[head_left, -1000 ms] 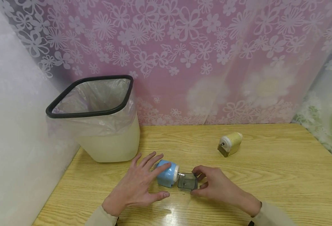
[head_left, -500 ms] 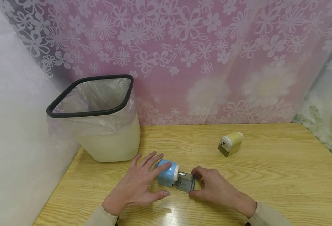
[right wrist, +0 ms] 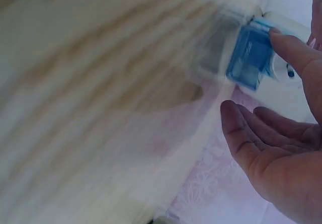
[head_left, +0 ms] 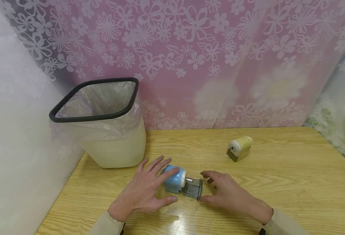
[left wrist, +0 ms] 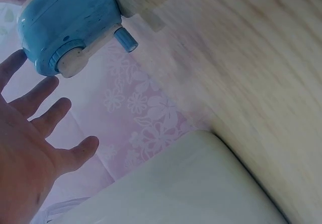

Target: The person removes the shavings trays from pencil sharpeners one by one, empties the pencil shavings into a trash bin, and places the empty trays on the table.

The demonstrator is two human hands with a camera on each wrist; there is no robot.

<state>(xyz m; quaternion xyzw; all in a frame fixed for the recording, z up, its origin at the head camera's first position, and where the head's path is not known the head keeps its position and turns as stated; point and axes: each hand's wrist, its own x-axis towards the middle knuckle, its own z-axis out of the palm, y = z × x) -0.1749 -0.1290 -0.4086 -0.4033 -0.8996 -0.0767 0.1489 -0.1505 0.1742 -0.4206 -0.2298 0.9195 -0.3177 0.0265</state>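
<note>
On the table lies a blue hand-crank pencil sharpener [head_left: 172,183] with a white collar. At its right end sits a see-through grey shavings drawer [head_left: 192,189], mostly outside the body. My left hand [head_left: 141,192] has its fingers spread, the index finger resting on the blue body and the thumb stretched out in front. In the left wrist view the sharpener's crank handle [left wrist: 126,40] shows. Just right of the drawer my right hand [head_left: 232,195] holds nothing; its index finger is apart from the drawer, and its thumb is at the drawer's near corner, perhaps touching.
A yellow and white pencil sharpener [head_left: 239,148] stands farther back on the right of the wooden table [head_left: 292,169]. At the back left is a pale waste bin [head_left: 116,150] with a black rim and plastic liner. A pink floral curtain [head_left: 184,65] hangs behind.
The drawer has shifted slightly left, towards the blue body. My right hand followed, then let go of it, its fingers spreading apart. My left hand has hardly moved.
</note>
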